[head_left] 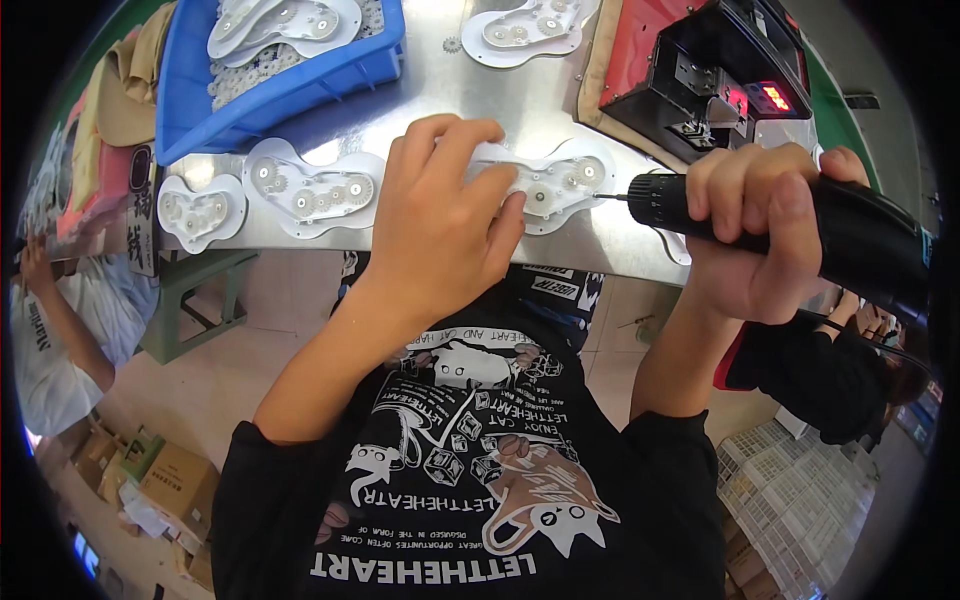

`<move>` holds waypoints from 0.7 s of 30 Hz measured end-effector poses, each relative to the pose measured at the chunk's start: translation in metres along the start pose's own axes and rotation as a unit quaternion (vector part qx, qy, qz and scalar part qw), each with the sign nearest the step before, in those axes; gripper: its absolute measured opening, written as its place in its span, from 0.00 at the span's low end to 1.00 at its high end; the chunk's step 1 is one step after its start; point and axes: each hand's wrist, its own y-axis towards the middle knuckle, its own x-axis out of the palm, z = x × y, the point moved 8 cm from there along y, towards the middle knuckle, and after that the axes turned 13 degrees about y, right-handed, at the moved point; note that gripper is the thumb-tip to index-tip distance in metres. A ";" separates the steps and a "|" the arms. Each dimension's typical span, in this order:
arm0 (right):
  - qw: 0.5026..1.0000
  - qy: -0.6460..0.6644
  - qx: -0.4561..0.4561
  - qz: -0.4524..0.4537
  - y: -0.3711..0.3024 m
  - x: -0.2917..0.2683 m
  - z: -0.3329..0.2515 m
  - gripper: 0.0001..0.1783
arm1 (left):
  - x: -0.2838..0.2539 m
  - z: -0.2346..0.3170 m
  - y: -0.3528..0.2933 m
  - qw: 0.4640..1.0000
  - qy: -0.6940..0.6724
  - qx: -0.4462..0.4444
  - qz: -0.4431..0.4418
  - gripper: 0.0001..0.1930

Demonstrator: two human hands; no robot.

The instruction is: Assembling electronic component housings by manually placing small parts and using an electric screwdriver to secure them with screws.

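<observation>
My right hand [765, 215] wraps around a black electric screwdriver [850, 215], held level with its thin bit pointing left. The bit's tip is at the right edge of a white plastic gear housing [575, 165]; whether they touch, I cannot tell. Bent over the left end of this housing, my left hand [440, 205] grips it and hides that part. Small pale gears sit inside the housing. Two similar white housings, a larger one [310, 192] and one farther left [203, 212], lie along the table's near edge. Part of another white piece [676, 245] shows below the screwdriver.
A blue bin [290, 112] with loose gears and a housing stands at the back left. Another housing [525, 32] and a loose gear [452, 45] lie behind my hands on the metal table [430, 85]. A black machine [700, 85] with a red display occupies the back right. People sit at both sides.
</observation>
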 end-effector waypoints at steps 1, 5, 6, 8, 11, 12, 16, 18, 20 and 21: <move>1.000 0.018 0.001 0.000 -0.001 0.000 -0.003 0.22 | 0.001 0.003 0.005 0.998 0.050 0.016 -0.020 0.08; 0.999 0.037 -0.008 0.003 -0.007 0.001 -0.012 0.23 | 0.013 0.001 0.013 0.998 0.017 0.033 -0.057 0.07; 0.999 0.039 -0.009 0.004 -0.009 0.001 -0.012 0.23 | 0.014 0.002 0.017 0.996 0.048 0.032 -0.071 0.05; 0.998 0.042 -0.031 0.020 -0.012 -0.003 -0.016 0.22 | 0.020 0.005 0.020 0.992 0.081 0.033 -0.086 0.04; 0.998 0.049 -0.039 0.010 -0.014 -0.006 -0.025 0.22 | 0.030 0.011 0.022 0.986 0.125 0.095 -0.066 0.03; 0.998 0.051 -0.042 0.011 -0.016 -0.006 -0.026 0.22 | 0.030 0.014 0.021 0.978 0.147 0.145 -0.043 0.04; 0.997 0.051 -0.051 0.033 -0.022 -0.013 -0.030 0.22 | 0.023 0.017 0.020 0.966 0.146 0.213 0.004 0.05; 0.997 0.051 -0.053 0.039 -0.026 -0.015 -0.031 0.22 | 0.017 0.024 0.022 0.968 0.111 0.219 0.048 0.06; 0.996 0.048 -0.051 0.054 -0.030 -0.017 -0.030 0.22 | 0.010 0.029 0.025 0.968 0.075 0.223 0.092 0.07; 0.996 0.049 -0.051 0.056 -0.031 -0.017 -0.031 0.22 | 0.011 0.034 0.024 0.962 0.065 0.251 0.082 0.08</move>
